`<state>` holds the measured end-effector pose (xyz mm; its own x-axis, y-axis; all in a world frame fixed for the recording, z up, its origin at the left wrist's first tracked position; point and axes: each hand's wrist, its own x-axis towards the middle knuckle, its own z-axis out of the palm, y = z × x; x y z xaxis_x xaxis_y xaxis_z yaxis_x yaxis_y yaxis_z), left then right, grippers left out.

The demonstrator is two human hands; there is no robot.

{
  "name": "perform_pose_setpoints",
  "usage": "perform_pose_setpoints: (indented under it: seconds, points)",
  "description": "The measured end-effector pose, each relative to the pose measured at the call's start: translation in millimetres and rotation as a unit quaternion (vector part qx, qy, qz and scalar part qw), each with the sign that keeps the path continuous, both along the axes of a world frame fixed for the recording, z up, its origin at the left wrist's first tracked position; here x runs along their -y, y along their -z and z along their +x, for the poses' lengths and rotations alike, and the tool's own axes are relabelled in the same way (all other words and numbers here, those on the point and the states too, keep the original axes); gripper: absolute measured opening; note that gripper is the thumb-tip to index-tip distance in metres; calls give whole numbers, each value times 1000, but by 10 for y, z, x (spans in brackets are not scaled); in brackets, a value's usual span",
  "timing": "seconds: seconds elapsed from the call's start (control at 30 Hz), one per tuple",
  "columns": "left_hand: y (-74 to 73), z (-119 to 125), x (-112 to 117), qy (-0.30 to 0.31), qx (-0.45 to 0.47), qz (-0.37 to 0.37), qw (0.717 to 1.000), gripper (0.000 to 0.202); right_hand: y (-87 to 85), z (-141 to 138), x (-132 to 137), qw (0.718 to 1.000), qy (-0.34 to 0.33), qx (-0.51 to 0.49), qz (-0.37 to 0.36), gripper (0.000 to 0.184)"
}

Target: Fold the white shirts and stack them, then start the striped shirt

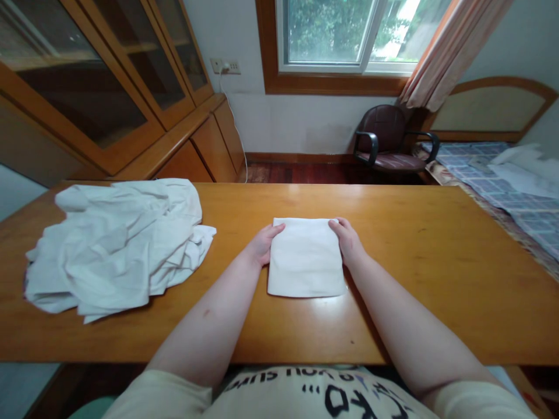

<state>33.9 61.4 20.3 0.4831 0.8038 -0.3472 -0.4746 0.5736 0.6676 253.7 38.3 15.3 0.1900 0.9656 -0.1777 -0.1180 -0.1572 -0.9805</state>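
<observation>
A white cloth [305, 259], folded into a neat flat rectangle, is in front of me at the middle of the table. My left hand [264, 243] grips its far left corner, thumb on top and the other fingers underneath or behind the edge. On the opposite side my right hand [348, 240] pinches the far right corner in the same way. The cloth's near edge lies at or just above the tabletop; I cannot tell whether the far edge is raised. To the left sits a loose, crumpled heap of white cloth [117, 244], touched by neither hand.
The wooden table [419, 279] stretches wide to both sides. Beyond it are a glass-doored cabinet [122, 75] at the left, a maroon armchair [386, 139] below the window, and a bed [493, 174] at the right. A white cable [238, 128] hangs from the wall socket.
</observation>
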Motion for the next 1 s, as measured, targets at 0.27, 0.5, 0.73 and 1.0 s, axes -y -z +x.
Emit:
perform_pose_setpoints:
  seconds: [0.27, 0.5, 0.73, 1.0]
  points:
    - [-12, 10, 4, -66, 6, 10, 998, 39, -89, 28, 75, 962, -242, -56, -116, 48]
    - [9, 14, 11, 7, 22, 14, 1000, 41, -14, 26, 24, 976, -183, -91, -79, 45]
    - [23, 37, 53, -1, -18, 50, 999, 47, -62, 66, 26, 978, -189, -56, -64, 54]
    - [67, 63, 17, -56, -21, 49, 997, 48, -50, -35, 63, 975, -176, -132, -15, 51]
